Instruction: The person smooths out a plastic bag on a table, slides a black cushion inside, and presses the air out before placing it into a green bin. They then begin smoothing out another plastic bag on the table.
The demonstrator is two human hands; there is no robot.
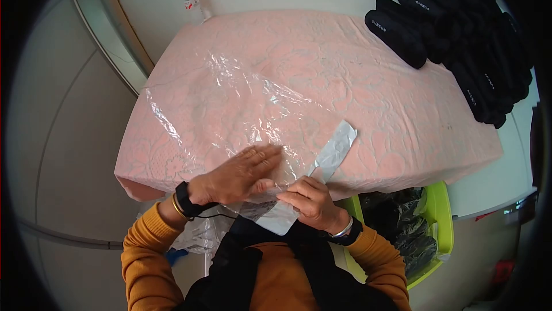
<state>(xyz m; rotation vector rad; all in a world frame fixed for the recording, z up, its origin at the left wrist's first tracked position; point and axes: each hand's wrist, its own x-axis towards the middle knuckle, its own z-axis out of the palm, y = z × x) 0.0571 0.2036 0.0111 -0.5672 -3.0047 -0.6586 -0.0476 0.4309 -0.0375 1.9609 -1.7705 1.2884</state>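
A large clear plastic bag (230, 101) lies spread over the pink patterned cloth, its whitish strip (338, 149) running slantwise along the near right edge. My left hand (247, 173) rests on the plastic with its fingers stretched out and slightly blurred, holding nothing. Beside it, my right hand (309, 200) pinches the strip near the table's front edge. The lower end of the strip hangs past the edge, in front of my body.
Black padded items with white lettering (443, 20) are heaped at the back right of the pink-covered table (391, 109). A clear bottle (192, 3) stands at the back left. Below the front edge, a green bin (441, 219) holds dark plastic-wrapped items. More clear plastic (201, 235) hangs lower left.
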